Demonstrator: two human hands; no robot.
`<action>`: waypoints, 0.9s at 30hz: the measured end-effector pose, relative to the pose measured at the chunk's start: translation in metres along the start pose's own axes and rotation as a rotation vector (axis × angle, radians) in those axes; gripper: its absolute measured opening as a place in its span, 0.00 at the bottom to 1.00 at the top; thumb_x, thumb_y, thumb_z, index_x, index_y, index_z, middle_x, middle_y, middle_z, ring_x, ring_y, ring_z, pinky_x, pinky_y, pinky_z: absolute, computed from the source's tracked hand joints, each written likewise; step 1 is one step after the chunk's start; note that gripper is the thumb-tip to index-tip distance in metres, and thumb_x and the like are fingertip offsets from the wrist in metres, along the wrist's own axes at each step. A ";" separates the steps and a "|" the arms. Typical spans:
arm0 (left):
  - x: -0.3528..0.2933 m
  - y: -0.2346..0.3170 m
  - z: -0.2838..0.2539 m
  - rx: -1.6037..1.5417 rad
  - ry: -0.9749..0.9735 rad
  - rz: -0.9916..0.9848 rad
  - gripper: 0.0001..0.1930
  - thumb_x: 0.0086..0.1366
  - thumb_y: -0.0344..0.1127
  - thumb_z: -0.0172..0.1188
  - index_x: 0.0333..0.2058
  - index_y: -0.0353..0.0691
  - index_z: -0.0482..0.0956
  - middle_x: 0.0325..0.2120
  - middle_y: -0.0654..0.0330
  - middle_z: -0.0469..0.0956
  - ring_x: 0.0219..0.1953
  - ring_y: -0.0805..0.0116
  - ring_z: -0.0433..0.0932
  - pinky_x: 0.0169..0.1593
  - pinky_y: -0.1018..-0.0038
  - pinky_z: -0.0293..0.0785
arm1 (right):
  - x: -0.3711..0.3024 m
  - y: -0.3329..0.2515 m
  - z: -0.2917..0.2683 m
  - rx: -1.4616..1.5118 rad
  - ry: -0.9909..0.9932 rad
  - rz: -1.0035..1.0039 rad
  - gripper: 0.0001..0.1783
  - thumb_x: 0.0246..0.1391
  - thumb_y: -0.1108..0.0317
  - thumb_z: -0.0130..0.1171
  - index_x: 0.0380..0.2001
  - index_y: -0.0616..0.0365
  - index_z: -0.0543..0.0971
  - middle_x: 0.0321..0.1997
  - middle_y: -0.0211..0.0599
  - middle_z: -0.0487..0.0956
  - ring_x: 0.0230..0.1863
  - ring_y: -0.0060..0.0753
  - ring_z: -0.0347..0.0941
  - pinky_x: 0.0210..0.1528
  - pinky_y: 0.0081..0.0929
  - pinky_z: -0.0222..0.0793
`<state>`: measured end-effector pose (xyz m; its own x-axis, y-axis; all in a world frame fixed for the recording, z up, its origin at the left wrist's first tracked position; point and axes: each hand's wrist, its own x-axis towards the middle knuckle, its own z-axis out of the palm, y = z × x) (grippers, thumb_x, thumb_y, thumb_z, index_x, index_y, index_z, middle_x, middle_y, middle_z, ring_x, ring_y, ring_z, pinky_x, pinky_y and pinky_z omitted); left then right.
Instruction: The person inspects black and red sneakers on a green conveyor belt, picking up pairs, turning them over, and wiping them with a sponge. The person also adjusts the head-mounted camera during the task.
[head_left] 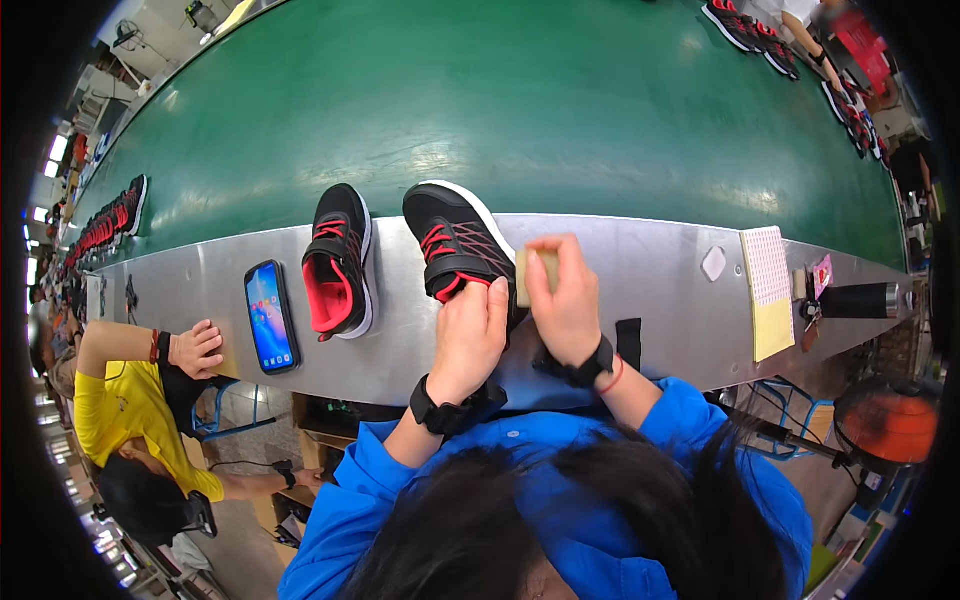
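Observation:
A black sneaker [458,222] with red laces and a white sole lies toe-away on the metal ledge, its toe over the green belt. My left hand [470,335] is closed on it at the heel, fingers tucked into the red-lined opening. In my right hand [570,305] is a small yellowish-tan block [523,278], pinched between thumb and fingers against the shoe's right side, near the sole. I cannot tell what the block is made of. The matching sneaker [338,262] stands to the left, its opening toward me.
A phone [271,317] with a lit screen lies left of the shoes. Rightward are a white tag [713,263], a paper pad [768,295] and a dark bottle [860,300]. A black strip [628,343] lies by my right wrist. A co-worker's hand [196,350] rests on the ledge at left.

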<state>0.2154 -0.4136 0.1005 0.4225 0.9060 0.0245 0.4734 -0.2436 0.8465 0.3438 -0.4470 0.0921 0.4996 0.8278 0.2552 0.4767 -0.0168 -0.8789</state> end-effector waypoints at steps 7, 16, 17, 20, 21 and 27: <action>-0.003 0.003 -0.002 0.004 0.022 -0.064 0.18 0.70 0.39 0.49 0.24 0.32 0.70 0.20 0.42 0.74 0.26 0.40 0.74 0.30 0.54 0.67 | -0.017 -0.006 -0.007 -0.044 -0.022 0.059 0.10 0.59 0.70 0.51 0.43 0.60 0.71 0.34 0.51 0.78 0.36 0.58 0.75 0.36 0.46 0.70; 0.000 0.006 0.005 0.028 0.040 -0.006 0.17 0.71 0.38 0.47 0.26 0.33 0.70 0.19 0.44 0.73 0.25 0.41 0.74 0.31 0.54 0.67 | 0.000 0.001 0.002 -0.064 -0.003 0.050 0.07 0.59 0.70 0.50 0.40 0.60 0.71 0.30 0.48 0.78 0.31 0.57 0.75 0.32 0.46 0.68; 0.001 0.005 0.006 0.033 0.035 -0.015 0.17 0.71 0.38 0.47 0.26 0.32 0.70 0.19 0.44 0.73 0.25 0.41 0.74 0.31 0.54 0.67 | -0.001 -0.001 0.000 -0.058 -0.007 0.068 0.07 0.59 0.70 0.50 0.39 0.60 0.71 0.31 0.49 0.78 0.32 0.57 0.75 0.33 0.45 0.69; -0.001 0.006 0.008 0.059 0.052 -0.035 0.16 0.71 0.38 0.47 0.27 0.32 0.69 0.20 0.43 0.73 0.25 0.40 0.73 0.31 0.53 0.67 | -0.016 -0.013 -0.011 -0.054 -0.039 0.103 0.07 0.60 0.71 0.49 0.39 0.60 0.71 0.31 0.49 0.78 0.32 0.58 0.75 0.33 0.44 0.69; -0.002 0.006 0.008 0.069 0.061 -0.041 0.16 0.71 0.38 0.46 0.27 0.32 0.69 0.20 0.43 0.73 0.25 0.40 0.73 0.31 0.53 0.67 | -0.021 -0.016 -0.013 -0.055 -0.052 0.114 0.06 0.60 0.71 0.49 0.39 0.60 0.71 0.31 0.50 0.78 0.32 0.58 0.75 0.33 0.45 0.69; 0.002 0.005 0.011 0.103 0.055 0.013 0.16 0.71 0.39 0.47 0.27 0.32 0.70 0.21 0.42 0.74 0.26 0.39 0.74 0.31 0.52 0.67 | 0.019 0.003 0.008 -0.130 -0.032 0.039 0.06 0.59 0.71 0.49 0.39 0.60 0.69 0.30 0.50 0.78 0.31 0.59 0.74 0.31 0.49 0.67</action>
<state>0.2265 -0.4169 0.0988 0.3873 0.9195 0.0671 0.5463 -0.2875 0.7867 0.3489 -0.4270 0.0906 0.4976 0.8424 0.2070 0.5482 -0.1204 -0.8276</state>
